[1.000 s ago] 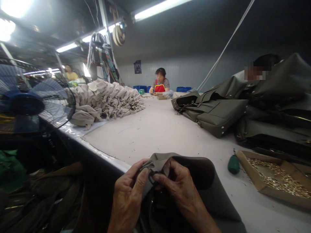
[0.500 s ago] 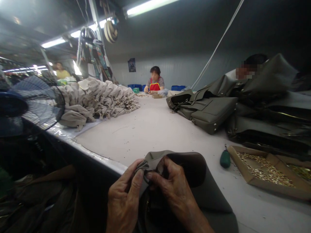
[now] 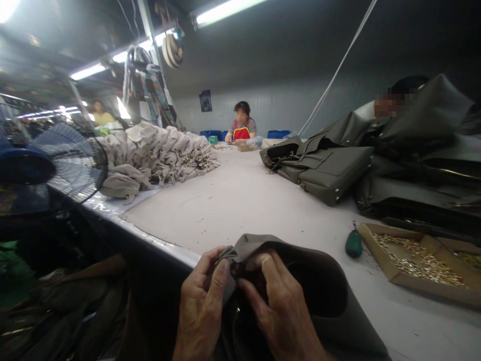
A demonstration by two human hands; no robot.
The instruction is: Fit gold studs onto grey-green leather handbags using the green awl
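A dark olive-grey bag (image 3: 349,321) lies at the table's near edge, its mouth turned up towards me. My left hand (image 3: 205,301) pinches the folded corner of its rim between thumb and fingers. Just inside the opening, my right hand (image 3: 280,301) has its fingers bent against the rim beside that corner, thumb and fingers slightly apart. Whatever small part lies between the right fingertips is too dark to make out. A screwdriver with a green handle (image 3: 353,243) rests on the table to the right.
A cardboard tray (image 3: 391,271) of small gold metal pieces sits at right, below a heap of olive bags (image 3: 334,173). Pale fabric pieces (image 3: 165,153) are piled at left near a fan (image 3: 75,165). A co-worker in a red apron (image 3: 241,131) sits across the table (image 3: 233,200).
The right hand's fingers have shifted right and spread a little from the corner. The bag's mouth gapes wider. My left hand keeps its pinch, and the view has swung slightly.
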